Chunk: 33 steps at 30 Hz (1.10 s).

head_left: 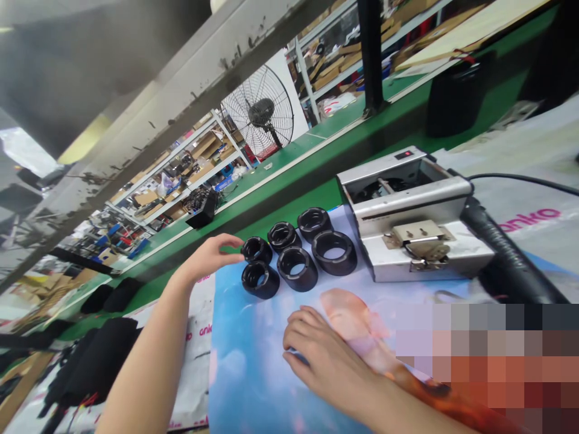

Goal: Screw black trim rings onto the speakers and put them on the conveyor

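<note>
Several short black ring-shaped cylinders stand upright in two rows on a blue printed mat (244,374). At the left end of the back row, my left hand (215,256) has its thumb and fingers apart beside a black cylinder (265,256). Its fingertips meet that cylinder's left side; I cannot tell how firmly they touch. In front of the rows, my right hand (316,355) hovers over or rests on the mat, fingers bent and thumb apart, with nothing visible in it. Nearest to it is a front-row black cylinder (305,278).
To the right of the cylinders stands a silver metal machine (368,223) with a black cable (520,178). A black ribbed tube (511,247) leans beside it. Dark fabric rolls (97,361) lie at the left. Behind are a green bench (312,141), a fan (261,111) and loaded shelves.
</note>
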Available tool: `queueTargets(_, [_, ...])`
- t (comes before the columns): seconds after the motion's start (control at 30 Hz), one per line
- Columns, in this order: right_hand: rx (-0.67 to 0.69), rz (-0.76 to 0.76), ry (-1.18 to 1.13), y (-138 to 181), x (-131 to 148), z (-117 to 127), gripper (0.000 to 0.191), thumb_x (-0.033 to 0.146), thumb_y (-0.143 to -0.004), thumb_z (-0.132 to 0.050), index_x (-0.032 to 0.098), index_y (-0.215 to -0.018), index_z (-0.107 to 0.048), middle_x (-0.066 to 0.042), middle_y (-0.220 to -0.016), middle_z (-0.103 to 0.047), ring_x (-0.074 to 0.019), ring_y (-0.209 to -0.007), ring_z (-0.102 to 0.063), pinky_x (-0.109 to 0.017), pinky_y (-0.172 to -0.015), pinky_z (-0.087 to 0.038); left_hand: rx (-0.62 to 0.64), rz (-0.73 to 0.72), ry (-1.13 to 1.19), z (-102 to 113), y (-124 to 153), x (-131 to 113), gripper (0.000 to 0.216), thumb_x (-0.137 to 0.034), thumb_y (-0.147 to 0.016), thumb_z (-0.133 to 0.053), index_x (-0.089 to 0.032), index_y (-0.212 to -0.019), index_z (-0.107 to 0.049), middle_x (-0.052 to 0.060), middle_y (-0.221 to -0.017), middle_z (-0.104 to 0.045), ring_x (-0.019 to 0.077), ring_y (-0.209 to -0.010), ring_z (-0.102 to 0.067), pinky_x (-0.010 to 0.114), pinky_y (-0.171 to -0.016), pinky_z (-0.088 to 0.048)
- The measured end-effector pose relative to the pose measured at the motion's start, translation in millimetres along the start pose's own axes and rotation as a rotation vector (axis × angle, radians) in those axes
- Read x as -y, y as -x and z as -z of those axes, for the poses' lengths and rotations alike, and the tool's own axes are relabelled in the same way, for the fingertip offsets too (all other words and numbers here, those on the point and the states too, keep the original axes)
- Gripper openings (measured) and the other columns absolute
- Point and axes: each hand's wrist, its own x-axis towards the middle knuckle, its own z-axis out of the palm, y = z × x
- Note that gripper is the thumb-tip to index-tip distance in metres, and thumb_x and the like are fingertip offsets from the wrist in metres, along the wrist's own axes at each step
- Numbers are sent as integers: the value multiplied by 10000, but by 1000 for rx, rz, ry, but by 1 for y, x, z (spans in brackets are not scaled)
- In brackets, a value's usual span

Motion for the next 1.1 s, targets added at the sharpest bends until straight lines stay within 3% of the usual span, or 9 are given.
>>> queueTargets(0.1, [-5,11,-4,0,-1,-1,145,74,-953,-679,165,-863,-610,-10,-931,-641,-204,-1046,-526,-414,-1039,-401,-308,104,334,-21,-1,26,337,-392,-1021,-675,-156,-1260,-667,111,-1305,-690,264,-1179,-685,493,-1019,-586])
queueTargets(0.17, [-7,15,0,0,-2,-1,150,75,-954,-690,166,-868,-607,-11,-940,-635,-202,-1045,-524,-400,-1019,-409,-412,162,575,-45,-7,40,387,-449,-1043,-628,-169,-1309,-645,119,-1325,-679,259,-1151,-694,484,-992,-599])
queueTargets(0.3, [-4,18,16,1,-2,-1,159,66,-951,-703,167,-876,-604,-10,-952,-630,-199,-1050,-527,-386,-1003,-417,-466,175,983,-89,-16,51,428,-489,-1042,-617,-176,-1333,-641,125,-1350,-678,263,-1164,-696,495,-1012,-590])
queueTargets(0.43, [6,13,33,1,-2,-1,157,67,-952,-707,167,-885,-606,-13,-965,-634,-201,-1065,-533,-385,-1004,-425,-468,151,1217,-107,-17,51,443,-513,-1043,-606,-173,-1323,-646,126,-1340,-684,264,-1159,-698,500,-1014,-588])
queueTargets(0.7, [14,16,74,1,-3,-1,133,79,-963,-694,173,-904,-622,-21,-975,-642,-215,-1081,-555,-396,-988,-459,-554,121,1402,-122,-22,48,448,-515,-1041,-607,-173,-1328,-644,127,-1350,-677,269,-1178,-687,507,-1028,-577])
queueTargets(0.9, [5,58,121,2,-3,2,113,97,-974,-683,184,-921,-635,-28,-977,-650,-224,-1056,-582,-415,-974,-497,-621,91,1423,-123,-4,47,490,-535,-1046,-583,-202,-1404,-608,140,-1485,-606,298,-1305,-630,548,-1121,-515])
queueTargets(1.1, [-23,147,201,-1,-9,4,104,127,-997,-640,221,-952,-641,-17,-1000,-682,-225,-1061,-620,-395,-945,-525,-548,97,1359,-131,9,45,554,-559,-1043,-572,-212,-1474,-564,148,-1583,-535,329,-1415,-558,598,-1199,-435])
